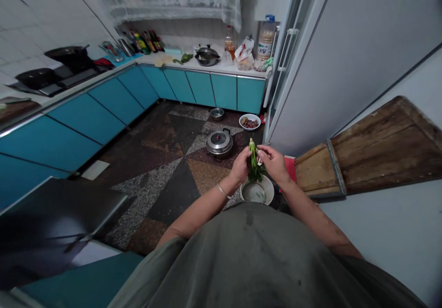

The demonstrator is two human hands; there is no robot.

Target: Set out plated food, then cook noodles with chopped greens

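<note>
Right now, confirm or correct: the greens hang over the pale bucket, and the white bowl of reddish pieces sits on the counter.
Wrong surface: in the head view, the white bowl of reddish pieces sits on the floor. The greens do hang over the pale bucket.

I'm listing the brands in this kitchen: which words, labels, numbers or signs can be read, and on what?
None can be read with certainty.
Blue-capped plastic jug: label characters, too blurred.
White plastic bag: red print, too blurred.
Corner bottles: labels too small.
</note>
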